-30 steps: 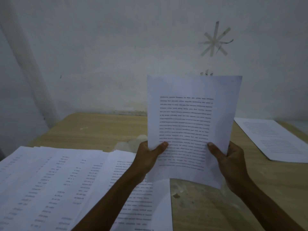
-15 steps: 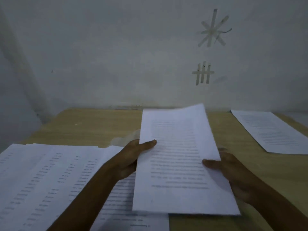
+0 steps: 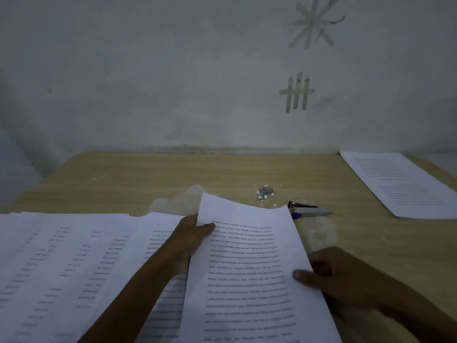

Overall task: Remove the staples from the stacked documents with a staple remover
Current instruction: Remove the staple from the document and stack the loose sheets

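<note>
A printed document [image 3: 249, 273] lies nearly flat, low over the table in front of me. My left hand [image 3: 193, 236] pinches its upper left edge, thumb on top. My right hand [image 3: 333, 273] grips its right edge, thumb lying on the page. Beyond the document's far right corner lies a silver and purple staple remover [image 3: 309, 210] on the wooden table [image 3: 148, 179], apart from both hands. A small heap of pulled staples and paper scraps [image 3: 265, 192] sits just behind it.
Several printed sheets [image 3: 66, 268] are spread over the table's left part, partly under my left forearm. Another stack of pages [image 3: 400, 184] lies at the far right. A white wall [image 3: 173, 82] with tape marks closes the table's far edge.
Both hands have lowered the document from upright to nearly flat over the table. That uncovered the staple remover and the heap of staples behind it.
</note>
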The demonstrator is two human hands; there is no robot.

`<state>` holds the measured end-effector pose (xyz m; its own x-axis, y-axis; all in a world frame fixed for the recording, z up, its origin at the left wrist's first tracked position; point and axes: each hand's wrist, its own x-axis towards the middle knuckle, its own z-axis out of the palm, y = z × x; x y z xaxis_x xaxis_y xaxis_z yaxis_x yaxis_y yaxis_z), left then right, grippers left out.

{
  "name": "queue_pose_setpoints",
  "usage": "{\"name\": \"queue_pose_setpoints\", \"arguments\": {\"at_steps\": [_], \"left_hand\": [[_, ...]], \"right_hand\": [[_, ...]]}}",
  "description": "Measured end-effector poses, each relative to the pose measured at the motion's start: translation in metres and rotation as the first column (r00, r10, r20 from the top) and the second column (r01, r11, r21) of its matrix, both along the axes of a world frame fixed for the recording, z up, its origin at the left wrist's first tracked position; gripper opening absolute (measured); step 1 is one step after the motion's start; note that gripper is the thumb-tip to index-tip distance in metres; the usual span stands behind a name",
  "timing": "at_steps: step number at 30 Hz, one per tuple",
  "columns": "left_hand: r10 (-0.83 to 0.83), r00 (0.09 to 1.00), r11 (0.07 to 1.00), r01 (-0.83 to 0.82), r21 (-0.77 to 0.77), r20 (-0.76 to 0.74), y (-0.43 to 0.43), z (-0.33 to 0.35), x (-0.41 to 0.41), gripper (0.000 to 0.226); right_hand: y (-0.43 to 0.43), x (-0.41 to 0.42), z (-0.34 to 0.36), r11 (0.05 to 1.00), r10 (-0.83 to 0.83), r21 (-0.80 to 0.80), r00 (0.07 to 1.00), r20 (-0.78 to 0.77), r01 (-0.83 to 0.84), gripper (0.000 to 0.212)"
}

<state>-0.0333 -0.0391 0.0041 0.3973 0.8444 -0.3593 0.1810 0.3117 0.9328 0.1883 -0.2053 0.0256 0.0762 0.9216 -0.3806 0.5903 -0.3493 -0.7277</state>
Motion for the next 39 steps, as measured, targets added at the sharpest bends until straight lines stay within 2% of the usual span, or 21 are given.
{"name": "queue_pose_setpoints", "arguments": {"at_steps": [2, 3, 4, 7, 11, 14, 16, 18, 21, 24, 28, 33, 37, 39], "left_hand": [[-0.030, 0.999, 0.999, 0.031, 0.025, -0.036, 0.000, 0.001, 0.002, 0.015], [-0.036, 0.998, 0.999, 0.038, 0.035, -0.054, 0.001, 0.001, 0.002, 0.016], [-0.040, 0.997, 0.998, 0.043, 0.041, -0.068, 0.002, 0.002, 0.003, 0.017], [-0.063, 0.990, 0.997, 0.069, 0.044, -0.123, 0.008, 0.002, 0.004, 0.019], [-0.070, 0.982, 0.996, 0.078, 0.036, -0.173, 0.019, 0.004, 0.005, 0.020], [-0.059, 0.978, 0.997, 0.068, 0.040, -0.202, 0.025, 0.006, 0.005, 0.018], [-0.080, 0.971, 0.994, 0.094, 0.052, -0.223, 0.025, 0.010, 0.006, 0.016], [-0.091, 0.968, 0.989, 0.115, 0.088, -0.234, 0.024, 0.011, 0.008, 0.015], [-0.100, 0.972, 0.978, 0.136, 0.161, -0.212, 0.021, 0.011, 0.012, 0.017], [-0.100, 0.985, 0.967, 0.130, 0.221, -0.141, 0.017, 0.008, 0.017, 0.022], [-0.040, 0.999, 0.961, 0.047, 0.274, -0.031, 0.016, 0.003, 0.022, 0.013], [0.038, 0.999, 0.912, -0.023, 0.410, -0.028, 0.014, -0.009, 0.028, 0.022], [0.068, 0.997, 0.837, -0.031, 0.546, -0.048, 0.017, -0.023, 0.032, 0.029], [0.060, 0.997, 0.819, -0.023, 0.574, -0.045, 0.018, -0.027, 0.032, 0.025]], "right_hand": [[0.013, 0.023, 0.002, 0.986, -0.153, 0.120, 0.933, 0.326, 0.120, 0.010], [0.021, 0.036, 0.001, 0.964, -0.231, 0.219, 0.882, 0.411, 0.151, 0.006], [0.029, 0.046, 0.000, 0.938, -0.289, 0.307, 0.845, 0.450, 0.158, 0.005], [0.056, 0.081, -0.011, 0.913, -0.287, 0.401, 0.811, 0.510, 0.071, 0.042], [0.086, 0.100, -0.015, 0.956, -0.120, 0.289, 0.844, 0.523, -0.043, 0.062], [0.099, 0.103, -0.021, 0.969, 0.007, 0.209, 0.857, 0.515, -0.133, 0.066], [0.103, 0.100, -0.021, 0.961, 0.063, 0.192, 0.834, 0.548, -0.199, 0.061], [0.107, 0.099, -0.021, 0.943, 0.069, 0.232, 0.821, 0.567, -0.239, 0.047], [0.109, 0.099, -0.019, 0.932, 0.008, 0.304, 0.846, 0.532, -0.199, 0.034], [0.112, 0.097, -0.012, 0.904, -0.017, 0.382, 0.876, 0.482, -0.193, 0.031], [0.122, 0.079, 0.005, 0.825, 0.074, 0.481, 0.902, 0.426, -0.295, 0.037], [0.147, 0.042, 0.030, 0.740, 0.208, 0.461, 0.819, 0.535, -0.490, 0.049], [0.169, 0.012, 0.042, 0.651, 0.313, 0.372, 0.680, 0.663, -0.662, 0.041], [0.176, 0.003, 0.044, 0.649, 0.322, 0.336, 0.646, 0.692, -0.683, 0.049]]}}
